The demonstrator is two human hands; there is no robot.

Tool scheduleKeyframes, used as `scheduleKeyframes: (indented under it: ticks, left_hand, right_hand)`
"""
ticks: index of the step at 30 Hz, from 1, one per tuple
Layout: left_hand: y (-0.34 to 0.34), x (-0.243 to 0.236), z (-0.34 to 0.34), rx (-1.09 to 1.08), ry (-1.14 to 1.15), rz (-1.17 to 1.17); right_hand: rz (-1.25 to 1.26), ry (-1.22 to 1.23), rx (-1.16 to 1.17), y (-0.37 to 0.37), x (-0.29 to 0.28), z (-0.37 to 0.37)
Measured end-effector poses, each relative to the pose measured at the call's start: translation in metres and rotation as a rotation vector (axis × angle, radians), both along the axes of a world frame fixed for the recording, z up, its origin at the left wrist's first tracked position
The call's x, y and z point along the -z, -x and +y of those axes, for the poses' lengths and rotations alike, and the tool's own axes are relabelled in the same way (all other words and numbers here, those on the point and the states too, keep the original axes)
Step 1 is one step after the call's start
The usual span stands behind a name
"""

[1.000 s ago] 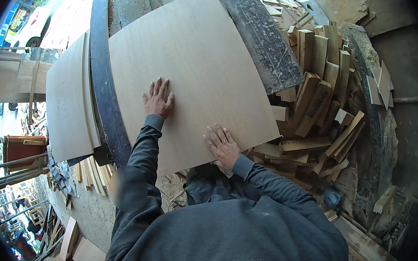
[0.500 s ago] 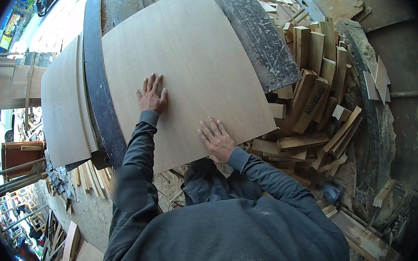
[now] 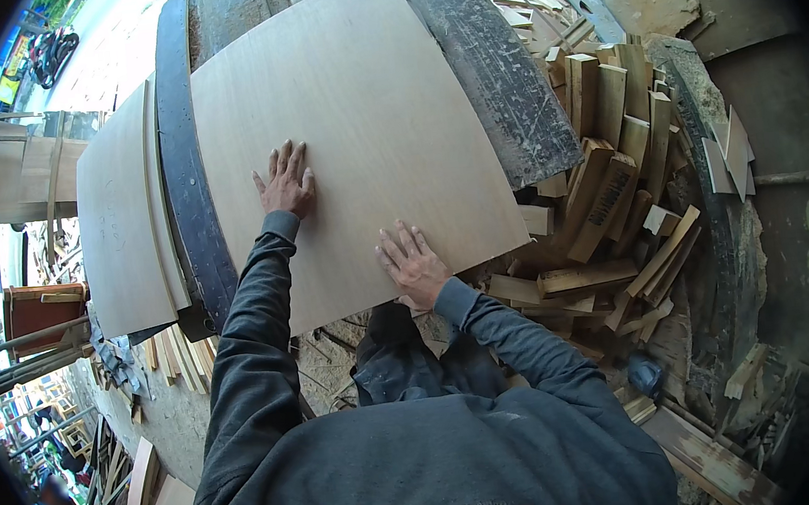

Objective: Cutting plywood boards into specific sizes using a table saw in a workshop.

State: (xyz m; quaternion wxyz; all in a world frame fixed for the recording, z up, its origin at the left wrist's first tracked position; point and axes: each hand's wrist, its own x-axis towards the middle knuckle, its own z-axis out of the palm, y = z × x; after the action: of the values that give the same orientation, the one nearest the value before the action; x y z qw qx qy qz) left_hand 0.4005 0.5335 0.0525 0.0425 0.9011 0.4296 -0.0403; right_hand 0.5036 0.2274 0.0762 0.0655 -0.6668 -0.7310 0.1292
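A large pale plywood sheet (image 3: 342, 85) lies in front of me on a dark, worn work table (image 3: 495, 81), its near edge reaching close to my legs. Flat on the sheet, toward its left side, my left hand (image 3: 287, 183) rests with fingers spread. Closer to me, by the near edge, my right hand (image 3: 413, 265) also presses on the sheet, fingers apart. Neither hand grips anything. Along the sheet's left edge runs a dark blue-black rail (image 3: 187, 166). The underside of the sheet is hidden.
More plywood sheets (image 3: 118, 220) are stacked left of the rail. A heap of short timber blocks (image 3: 602, 197) stands close at the right. Thin offcuts (image 3: 181, 354) lie on the floor at left. A reddish-brown box (image 3: 44, 311) and poles (image 3: 33, 354) are farther left.
Both hands stay flat on the plywood sheet. The sheet and hands appear slightly farther left in the view, along with the rail and stacked sheets.
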Motion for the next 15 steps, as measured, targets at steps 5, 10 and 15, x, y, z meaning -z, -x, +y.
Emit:
scheduleKeyframes:
  ticks: [5,10,15]
  left_hand:
    - [-0.007,-0.001,0.009,0.002,-0.003,0.005]
    - [-0.011,0.002,0.020,0.000,-0.018,0.005]
    - [-0.019,0.002,0.030,0.001,-0.024,0.017]
  right_hand:
    - [-0.082,0.038,-0.009,-0.006,-0.005,0.009]
    - [-0.073,0.040,-0.009,-0.011,-0.003,0.019]
    - [-0.052,0.058,0.000,-0.018,-0.004,0.030]
